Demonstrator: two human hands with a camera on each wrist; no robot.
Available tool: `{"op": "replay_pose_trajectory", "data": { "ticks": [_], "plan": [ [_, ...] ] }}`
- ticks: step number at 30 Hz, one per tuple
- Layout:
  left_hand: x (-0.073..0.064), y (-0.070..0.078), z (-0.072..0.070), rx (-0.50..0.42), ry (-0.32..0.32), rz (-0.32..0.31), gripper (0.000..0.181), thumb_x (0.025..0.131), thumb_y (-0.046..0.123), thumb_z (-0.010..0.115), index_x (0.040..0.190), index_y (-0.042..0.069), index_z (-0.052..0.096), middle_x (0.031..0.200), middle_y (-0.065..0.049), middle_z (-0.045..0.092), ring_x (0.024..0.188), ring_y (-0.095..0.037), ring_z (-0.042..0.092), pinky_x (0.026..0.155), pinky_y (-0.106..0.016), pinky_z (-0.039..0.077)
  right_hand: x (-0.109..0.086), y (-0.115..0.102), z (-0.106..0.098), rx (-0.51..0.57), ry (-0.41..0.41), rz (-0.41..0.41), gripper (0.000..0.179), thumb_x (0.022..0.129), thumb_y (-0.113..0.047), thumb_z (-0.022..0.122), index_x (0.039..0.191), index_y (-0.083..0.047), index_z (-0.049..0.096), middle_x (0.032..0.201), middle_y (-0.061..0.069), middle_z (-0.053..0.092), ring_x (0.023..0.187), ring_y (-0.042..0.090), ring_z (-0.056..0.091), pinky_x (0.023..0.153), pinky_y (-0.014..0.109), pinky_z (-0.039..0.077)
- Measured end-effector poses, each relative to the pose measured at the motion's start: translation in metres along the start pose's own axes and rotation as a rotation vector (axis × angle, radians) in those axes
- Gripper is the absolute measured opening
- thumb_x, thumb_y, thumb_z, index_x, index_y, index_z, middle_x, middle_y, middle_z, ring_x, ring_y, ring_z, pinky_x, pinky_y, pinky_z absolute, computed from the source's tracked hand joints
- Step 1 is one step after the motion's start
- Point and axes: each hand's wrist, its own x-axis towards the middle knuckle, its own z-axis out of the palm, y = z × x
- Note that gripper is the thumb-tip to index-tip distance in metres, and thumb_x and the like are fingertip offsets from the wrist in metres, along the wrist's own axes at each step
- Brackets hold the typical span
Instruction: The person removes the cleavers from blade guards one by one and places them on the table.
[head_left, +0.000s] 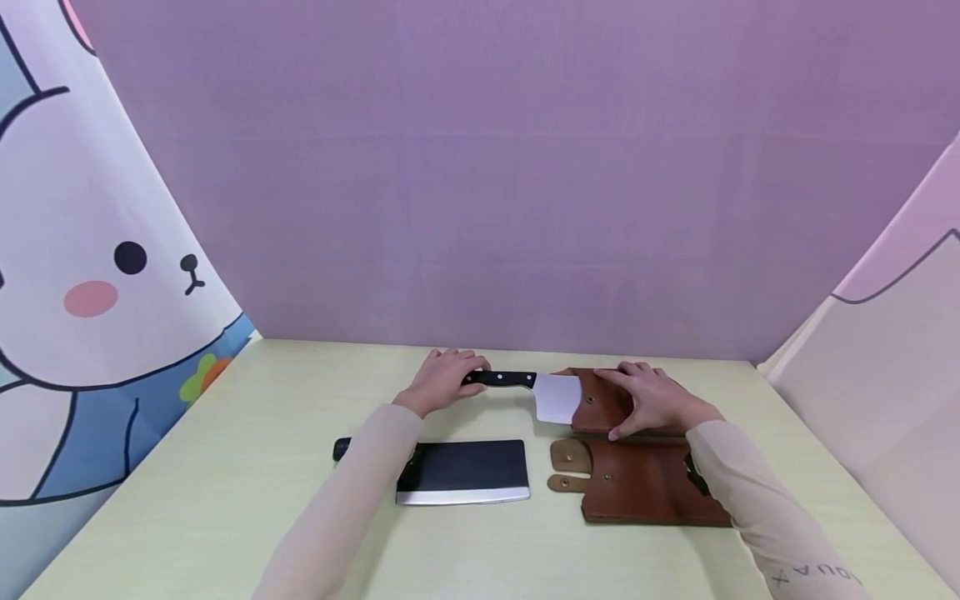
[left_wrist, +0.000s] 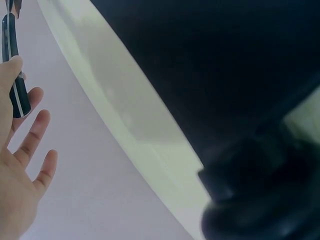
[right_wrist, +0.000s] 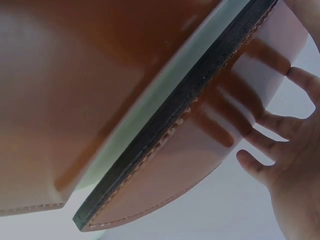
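My left hand (head_left: 444, 379) pinches the black riveted handle of a small cleaver (head_left: 557, 398) between thumb and forefinger; the other fingers are spread in the left wrist view. The blade's far part is hidden inside a brown leather sheath (head_left: 596, 408). My right hand (head_left: 658, 398) spans that sheath, thumb at its near edge and fingertips (right_wrist: 252, 167) at the far edge. Nearer to me lies a second leather sheath (head_left: 637, 483) with two snap straps, partly under my right forearm. A larger dark-bladed cleaver (head_left: 472, 471) lies on the left, its handle partly behind my left sleeve.
Everything lies on a pale yellow table (head_left: 225, 467). A purple cloth wall (head_left: 480, 183) stands behind its back edge. A cartoon-printed cloth (head_left: 97, 208) hangs on the left, and another pale cloth (head_left: 885, 400) borders the right.
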Motion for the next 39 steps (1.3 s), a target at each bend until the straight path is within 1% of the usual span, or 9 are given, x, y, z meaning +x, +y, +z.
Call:
{"op": "replay_pose_trajectory", "data": {
  "ticks": [9,12,21,26,33,39],
  "plan": [
    [-0.003,-0.007,0.0,-0.002,0.018,0.011,0.03,0.086,0.036,0.062,0.112,0.023,0.059,0.114,0.002,0.061,0.109,-0.026,0.053,0.085,-0.047,0.039,-0.001,0.002,0.0,-0.012,0.012,-0.026,0.097,0.057,-0.054,0.079,0.137,-0.016,0.041,0.13,0.021,0.043,0.118,0.041,0.04,0.094,0.062,0.029],
    [-0.004,-0.01,-0.001,-0.008,0.025,0.015,0.029,0.085,0.035,0.062,0.112,0.023,0.06,0.113,0.002,0.061,0.109,-0.026,0.054,0.084,-0.048,0.039,-0.002,0.003,-0.001,-0.013,0.018,-0.033,0.096,0.057,-0.054,0.079,0.137,-0.016,0.042,0.13,0.022,0.043,0.117,0.042,0.04,0.094,0.062,0.029],
    [-0.006,-0.015,0.0,0.004,0.038,0.016,0.027,0.085,0.035,0.063,0.109,0.025,0.06,0.11,0.002,0.061,0.108,-0.026,0.054,0.082,-0.047,0.04,-0.003,0.003,-0.001,-0.009,0.009,-0.028,0.097,0.057,-0.054,0.079,0.137,-0.016,0.041,0.13,0.023,0.042,0.118,0.043,0.04,0.094,0.063,0.028],
    [-0.007,-0.016,-0.002,-0.012,0.036,0.005,0.027,0.084,0.035,0.064,0.109,0.025,0.061,0.11,0.003,0.061,0.109,-0.026,0.053,0.083,-0.047,0.039,-0.003,0.004,-0.001,-0.017,0.014,-0.037,0.098,0.056,-0.055,0.079,0.137,-0.015,0.041,0.13,0.023,0.043,0.118,0.044,0.04,0.094,0.064,0.029],
    [-0.009,-0.018,-0.004,-0.026,0.012,-0.015,0.028,0.085,0.035,0.062,0.111,0.025,0.06,0.115,0.003,0.06,0.112,-0.025,0.052,0.087,-0.048,0.038,-0.004,0.005,-0.001,-0.024,0.028,-0.037,0.098,0.055,-0.056,0.079,0.136,-0.015,0.042,0.127,0.022,0.045,0.115,0.042,0.042,0.093,0.063,0.03],
    [-0.011,-0.024,-0.003,-0.031,0.019,-0.007,0.028,0.086,0.035,0.062,0.112,0.025,0.059,0.117,0.003,0.06,0.111,-0.025,0.052,0.088,-0.048,0.038,-0.005,0.005,-0.002,-0.027,0.022,-0.029,0.097,0.056,-0.055,0.079,0.136,-0.016,0.042,0.127,0.022,0.045,0.115,0.042,0.042,0.093,0.062,0.031]
  ]
}}
